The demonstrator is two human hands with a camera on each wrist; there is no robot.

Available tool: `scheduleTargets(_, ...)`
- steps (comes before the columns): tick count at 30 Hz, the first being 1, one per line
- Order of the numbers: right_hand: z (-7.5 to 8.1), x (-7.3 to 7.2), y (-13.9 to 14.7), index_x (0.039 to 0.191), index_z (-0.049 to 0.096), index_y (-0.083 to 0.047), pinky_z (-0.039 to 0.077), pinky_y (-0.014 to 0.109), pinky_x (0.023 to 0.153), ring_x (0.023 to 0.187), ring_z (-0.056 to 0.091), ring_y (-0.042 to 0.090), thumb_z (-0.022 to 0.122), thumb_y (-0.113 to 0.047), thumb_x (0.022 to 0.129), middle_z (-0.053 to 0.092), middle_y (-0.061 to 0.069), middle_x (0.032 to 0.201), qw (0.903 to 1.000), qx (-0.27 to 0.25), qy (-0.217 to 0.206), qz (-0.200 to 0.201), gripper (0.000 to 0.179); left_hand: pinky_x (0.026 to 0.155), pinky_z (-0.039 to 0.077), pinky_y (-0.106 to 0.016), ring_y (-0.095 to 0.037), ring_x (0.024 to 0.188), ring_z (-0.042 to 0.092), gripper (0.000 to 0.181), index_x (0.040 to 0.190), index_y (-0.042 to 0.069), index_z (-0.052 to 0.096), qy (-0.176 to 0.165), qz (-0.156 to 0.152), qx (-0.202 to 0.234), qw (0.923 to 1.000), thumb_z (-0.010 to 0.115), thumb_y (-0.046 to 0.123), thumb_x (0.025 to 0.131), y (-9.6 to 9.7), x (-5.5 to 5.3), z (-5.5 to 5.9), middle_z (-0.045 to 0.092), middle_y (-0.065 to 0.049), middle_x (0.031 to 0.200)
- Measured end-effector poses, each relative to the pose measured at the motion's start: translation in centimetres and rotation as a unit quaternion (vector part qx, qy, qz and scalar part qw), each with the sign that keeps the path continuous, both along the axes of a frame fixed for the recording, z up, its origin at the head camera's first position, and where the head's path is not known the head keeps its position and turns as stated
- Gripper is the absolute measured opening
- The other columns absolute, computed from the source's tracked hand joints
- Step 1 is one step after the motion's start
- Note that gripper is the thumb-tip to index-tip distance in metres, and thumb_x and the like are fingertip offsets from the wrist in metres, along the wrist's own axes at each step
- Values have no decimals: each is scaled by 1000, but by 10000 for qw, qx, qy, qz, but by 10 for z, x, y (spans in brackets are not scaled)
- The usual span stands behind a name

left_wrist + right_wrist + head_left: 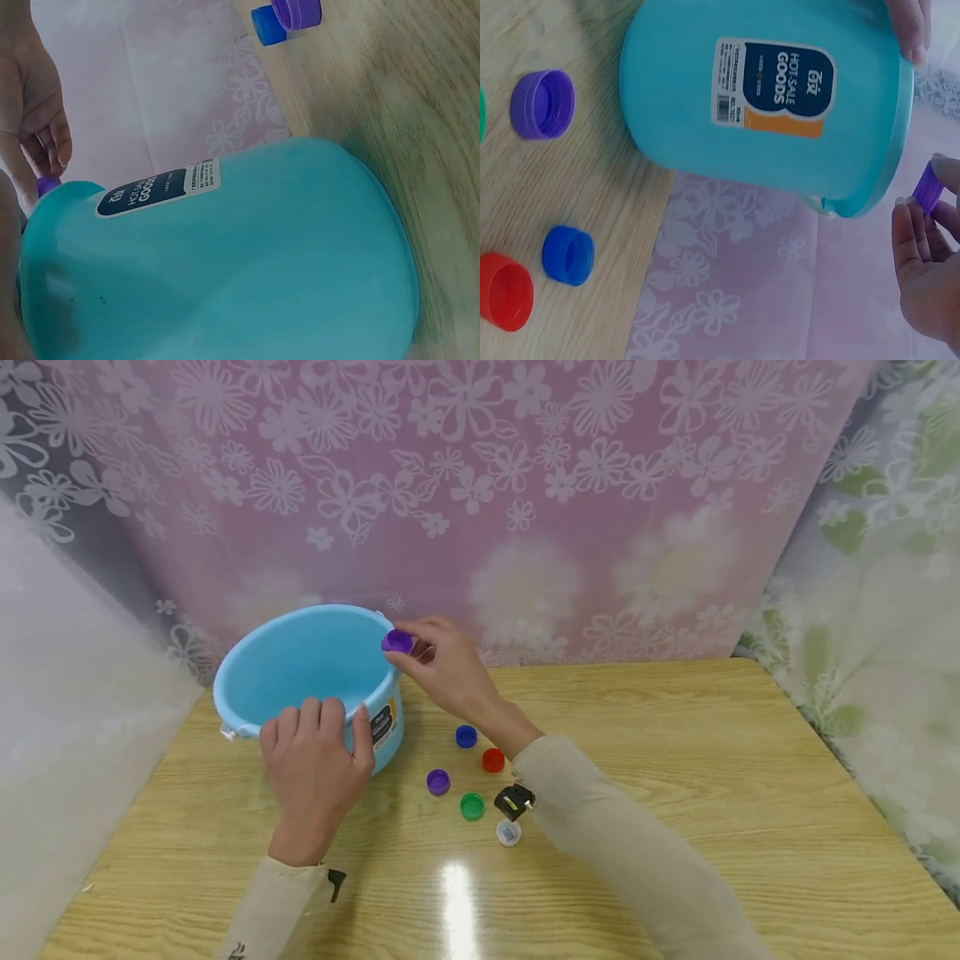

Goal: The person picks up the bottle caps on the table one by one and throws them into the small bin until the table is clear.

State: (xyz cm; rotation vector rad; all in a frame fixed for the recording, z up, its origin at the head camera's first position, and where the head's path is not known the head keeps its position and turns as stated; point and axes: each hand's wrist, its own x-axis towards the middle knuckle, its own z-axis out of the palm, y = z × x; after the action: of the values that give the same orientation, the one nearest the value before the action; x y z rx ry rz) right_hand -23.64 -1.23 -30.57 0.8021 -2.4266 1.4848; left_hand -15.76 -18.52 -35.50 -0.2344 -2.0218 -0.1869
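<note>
A light blue bucket (pixel 315 652) stands at the left of the table, its printed label (pixel 774 86) facing right. My left hand (pixel 315 760) grips the near rim, fingers over the edge and thumb along it. Between thumb and fingertips my right hand (pixel 453 672) pinches a purple bottle cap (pixel 397 642), right at the bucket's right rim. In the right wrist view this cap (pixel 928 187) is held just beyond the rim, near the handle joint. The bucket's inner wall shows in the head view; part of its floor is hidden by the left hand.
Right of the bucket, bottle caps lie on the wooden table (pixel 675 752): blue (pixel 466 737), red (pixel 492 760), purple (pixel 438 782), green (pixel 472 807) and white (pixel 508 833). A flowered pink curtain (pixel 525 527) hangs behind the table's back edge.
</note>
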Motion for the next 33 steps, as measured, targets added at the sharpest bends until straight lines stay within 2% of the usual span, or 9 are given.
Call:
scheduleTargets(10,-3,-1,-14,125,62,-6,46,19,66,81,54,11,67,-29,90,56,4,115,9986,514,154,-32,43,64,33,-47,-34,57,37,36,71,3,45,-107,40,-60,9999,46,33,92,2,-1,1,41,-12,64)
scheduleTargets(15,-8,1,-21,127,60,-5,44,20,63,78,52,11,66,-27,91,55,6,119,9985,519,132,-70,43,63,33,-47,-34,57,38,36,72,3,45,-114,75,-72,9999,46,33,92,0,0,0,42,-13,64)
scheduleTargets(33,-4,5,-22,128,60,-8,43,20,62,80,51,12,64,-31,91,56,4,116,9973,684,-146,-204,43,64,33,-48,-34,58,38,36,72,3,45,-135,56,-22,9999,46,33,91,0,1,1,42,-13,64)
